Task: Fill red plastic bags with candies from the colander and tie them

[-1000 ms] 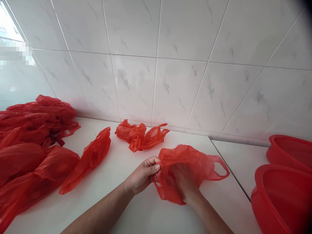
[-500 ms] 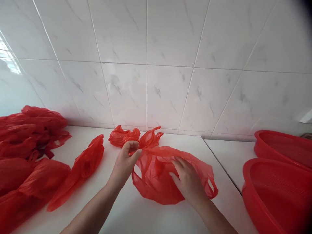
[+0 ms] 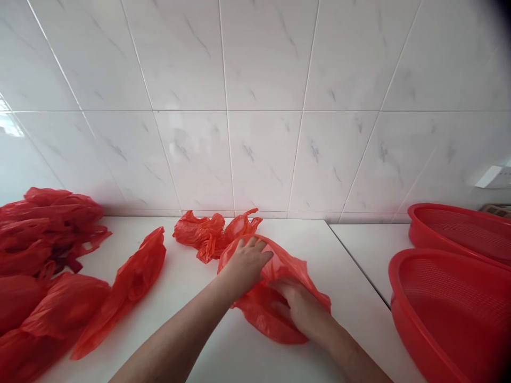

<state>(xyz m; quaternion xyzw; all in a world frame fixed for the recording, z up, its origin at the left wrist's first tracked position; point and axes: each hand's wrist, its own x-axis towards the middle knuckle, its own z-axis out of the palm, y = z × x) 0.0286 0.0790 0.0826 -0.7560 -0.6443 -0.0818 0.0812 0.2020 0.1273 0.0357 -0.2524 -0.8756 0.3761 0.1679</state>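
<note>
A thin red plastic bag (image 3: pixel 273 327), crumpled, lies on the white tabletop under both my hands. My left hand (image 3: pixel 248 261) rests over its upper left part, palm down, with the fingers spread. My right hand (image 3: pixel 300 304) is at the bag's middle, thumb and fingers around a loose fold; its fingertips are partly covered by the film. Just behind and left of my left hand sits a crumpled red plastic bag bunch (image 3: pixel 211 231), close to the bag I am handling.
A flattened red bag (image 3: pixel 128 290) lies to the left. Beyond it is a heap of red bags (image 3: pixel 48 229). Two red plastic baskets (image 3: pixel 403 298) stand at the right, past a seam in the tabletop (image 3: pixel 359 266). A tiled wall (image 3: pixel 263 154) rises behind.
My left hand has moved right and slightly down onto the bag, its fingers now spread. The bag is more bunched, and its right handle loop no longer shows. The view has shifted slightly.
</note>
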